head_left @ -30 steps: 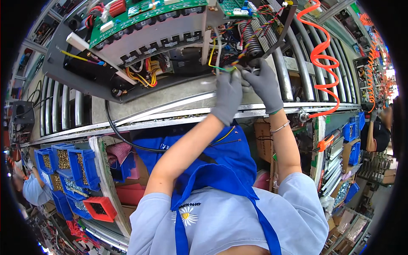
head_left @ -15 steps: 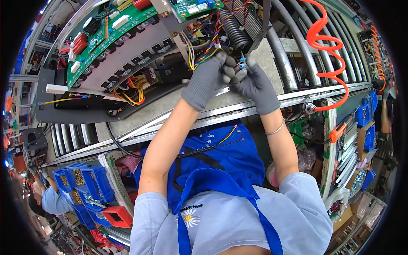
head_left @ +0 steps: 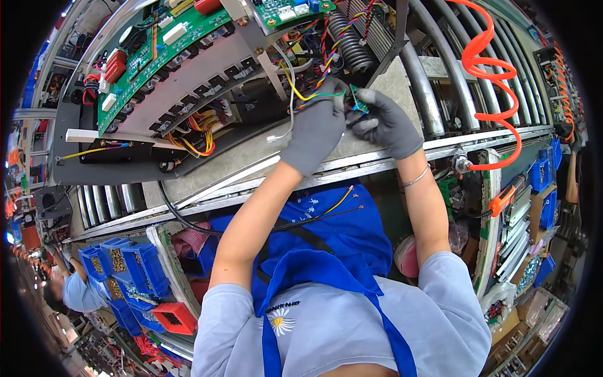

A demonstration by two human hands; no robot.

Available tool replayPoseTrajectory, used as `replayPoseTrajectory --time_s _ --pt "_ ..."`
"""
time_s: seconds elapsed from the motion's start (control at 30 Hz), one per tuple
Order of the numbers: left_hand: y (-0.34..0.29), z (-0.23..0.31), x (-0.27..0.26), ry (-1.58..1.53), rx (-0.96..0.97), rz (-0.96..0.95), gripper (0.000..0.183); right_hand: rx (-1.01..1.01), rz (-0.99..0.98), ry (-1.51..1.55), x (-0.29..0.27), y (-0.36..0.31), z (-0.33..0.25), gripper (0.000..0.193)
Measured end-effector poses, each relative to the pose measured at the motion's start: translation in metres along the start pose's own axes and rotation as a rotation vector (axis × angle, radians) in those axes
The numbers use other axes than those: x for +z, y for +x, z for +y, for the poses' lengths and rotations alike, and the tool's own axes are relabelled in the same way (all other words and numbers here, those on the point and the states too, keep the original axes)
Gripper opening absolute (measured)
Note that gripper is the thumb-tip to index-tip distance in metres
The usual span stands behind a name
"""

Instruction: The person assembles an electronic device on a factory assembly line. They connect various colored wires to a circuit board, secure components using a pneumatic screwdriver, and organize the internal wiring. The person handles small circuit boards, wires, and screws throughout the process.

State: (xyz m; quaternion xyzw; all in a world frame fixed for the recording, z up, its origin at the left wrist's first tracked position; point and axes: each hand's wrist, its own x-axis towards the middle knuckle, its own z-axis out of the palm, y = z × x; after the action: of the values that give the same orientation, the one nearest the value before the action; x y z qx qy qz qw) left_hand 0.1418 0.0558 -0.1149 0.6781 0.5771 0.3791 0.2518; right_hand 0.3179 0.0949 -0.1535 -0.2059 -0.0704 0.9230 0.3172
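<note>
My right hand (head_left: 391, 125), in a grey glove, pinches a small green circuit board (head_left: 356, 99) with blue parts on it. Close against it, my left hand (head_left: 319, 129), gloved alike, has its fingers closed on a green-and-yellow wire (head_left: 309, 97); the wire's end is hidden by the fingers. A white connector (head_left: 275, 137) on a pale lead hangs beside the left wrist. Both hands are in front of an opened machine chassis (head_left: 207, 63), which carries a large green circuit board (head_left: 147, 60), bundled coloured wires (head_left: 328, 60) and a dark coil (head_left: 348, 41).
Metal rollers (head_left: 433, 69) run beyond the chassis at right. A coiled orange air hose (head_left: 496, 69) hangs to its fitting at the conveyor rail (head_left: 452, 146). Blue bins (head_left: 141, 267) of small hardware and a red bin (head_left: 176, 318) stand lower left. A black cable (head_left: 301, 222) crosses my apron.
My hands have shifted slightly, the right one to the right. The small board has turned so its green face shows. The white connector now hangs free left of my left wrist.
</note>
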Motion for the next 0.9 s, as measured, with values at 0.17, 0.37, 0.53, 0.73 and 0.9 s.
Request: replayPoseTrajectory --time_s 0.17,0.37,0.53,0.73,0.9 --pt "-0.044 0.017 -0.063 -0.511 -0.195 -0.293 0.022 0.001 -0.220 0.185 -0.014 0.007 -0.003 0.039" --pt "-0.072 -0.034 -0.129 -1.479 -0.190 -0.523 0.034 -0.135 -0.002 -0.018 0.003 0.001 0.009 0.045" --pt "-0.074 -0.017 -0.096 -0.742 -0.209 -0.085 0.045 0.101 -0.223 0.325 0.005 0.004 0.005 0.045" --pt "-0.058 -0.038 -0.038 -0.311 0.092 -0.150 0.017 -0.099 -0.430 0.430 0.001 0.017 0.017 0.035" --pt "-0.065 -0.028 -0.060 -0.816 0.000 -0.120 0.027 -0.216 -0.437 0.549 -0.002 0.021 0.026 0.034"
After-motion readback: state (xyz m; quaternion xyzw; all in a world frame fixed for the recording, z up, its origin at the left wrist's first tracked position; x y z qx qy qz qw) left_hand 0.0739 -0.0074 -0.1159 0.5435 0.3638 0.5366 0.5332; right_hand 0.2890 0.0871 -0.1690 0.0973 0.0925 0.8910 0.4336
